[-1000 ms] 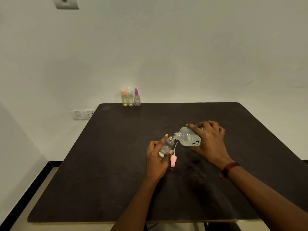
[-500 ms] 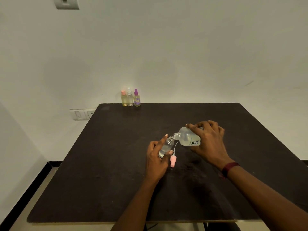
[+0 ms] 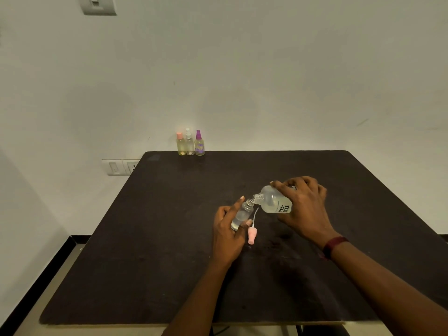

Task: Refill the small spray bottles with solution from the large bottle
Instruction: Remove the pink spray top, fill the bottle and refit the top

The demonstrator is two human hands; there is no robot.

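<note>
My left hand [image 3: 228,229] curls round the open small bottle [image 3: 242,215] at mid-frame, and my right hand [image 3: 303,207] grips the large bottle [image 3: 271,200], tipped mouth to mouth with it. The pink spray cap [image 3: 252,235] lies on the counter [image 3: 169,238] just beside, so I judge this refill midway, with recapping left. Three capped bottles [image 3: 190,144] stand upper centre.

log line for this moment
left hand: holds small spray bottle, uncapped | right hand: tips large bottle, mouth at its neck | pink spray cap: on table
</note>
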